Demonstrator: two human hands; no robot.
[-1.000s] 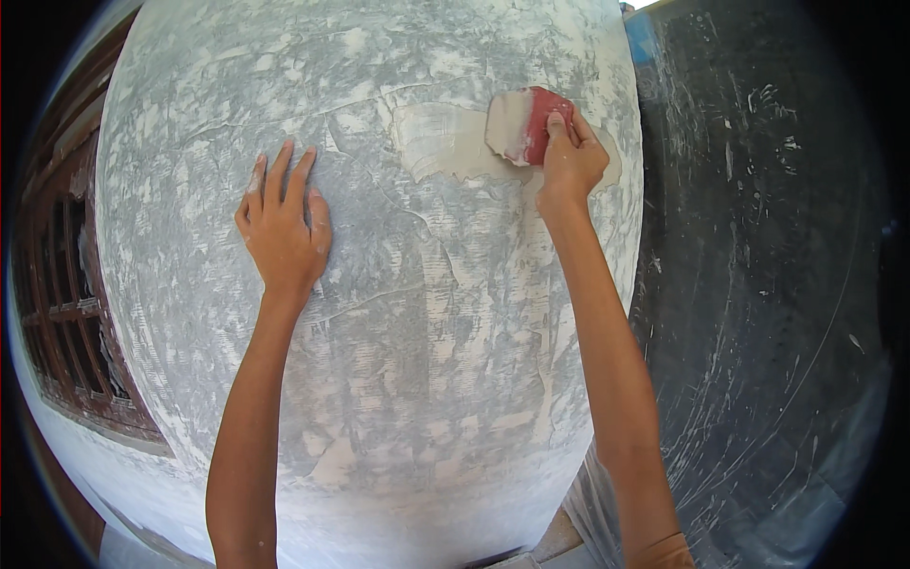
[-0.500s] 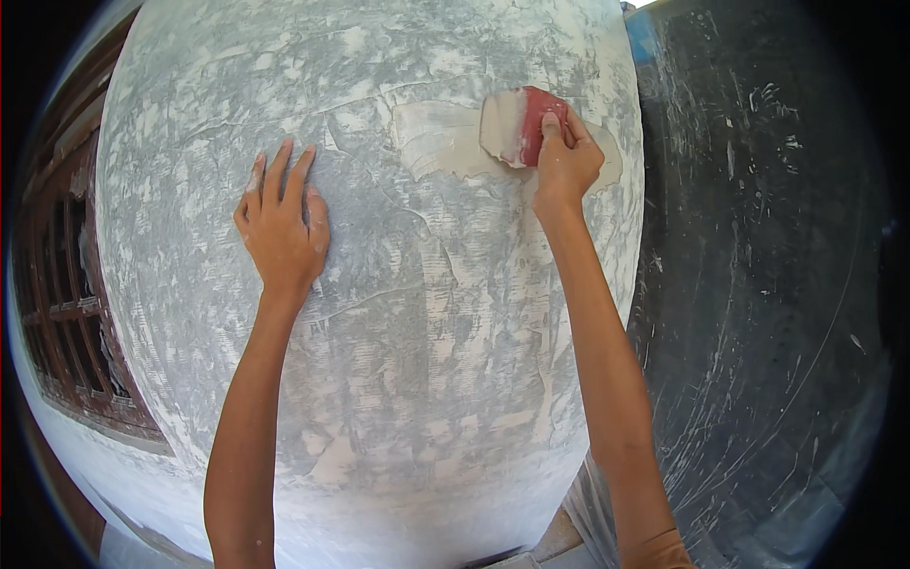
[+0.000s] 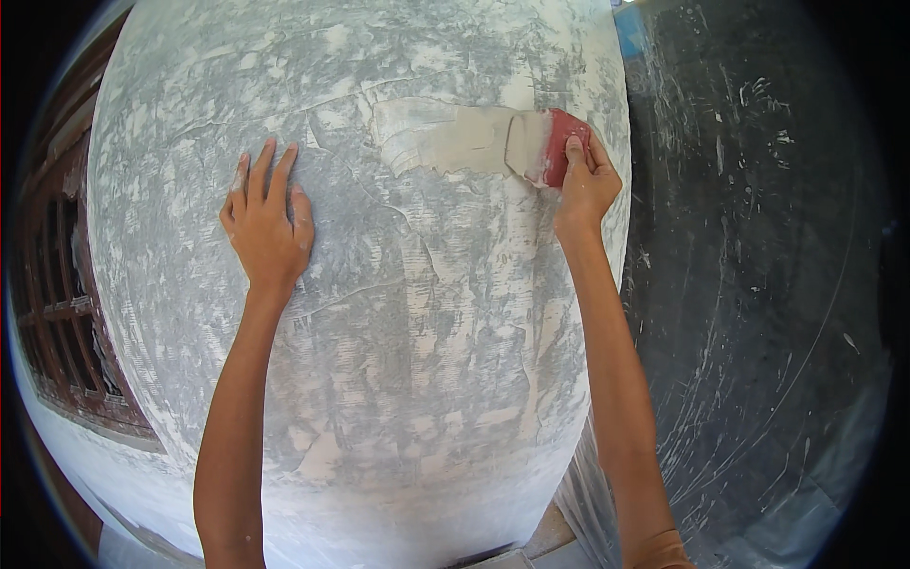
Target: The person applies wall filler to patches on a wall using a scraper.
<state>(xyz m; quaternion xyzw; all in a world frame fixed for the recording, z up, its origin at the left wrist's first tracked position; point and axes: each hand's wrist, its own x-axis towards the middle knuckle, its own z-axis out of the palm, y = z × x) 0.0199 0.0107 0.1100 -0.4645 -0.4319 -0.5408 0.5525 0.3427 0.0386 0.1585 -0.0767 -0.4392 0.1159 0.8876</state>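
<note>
In front of me stands a patchy grey and white wall (image 3: 360, 360). My left hand (image 3: 267, 223) lies flat on it with fingers spread, holding nothing. Toward the wall's right edge, my right hand (image 3: 590, 185) grips a red putty scraper (image 3: 566, 142), thumb on its near face. The scraper's front part is coated with beige putty and its edge points left, against the wall. A smooth patch of wet putty (image 3: 464, 140) stretches left from the scraper.
A brown wooden window frame with bars (image 3: 71, 303) is set at the far left. Beyond the wall's right edge hangs a dark sheet (image 3: 749, 266) spattered with white. Crumpled clear plastic (image 3: 586, 488) lies low beside that edge.
My right hand has moved a little right and down with the scraper. The putty patch left of it now looks wider and smoother. My left hand stays on the same part of the wall.
</note>
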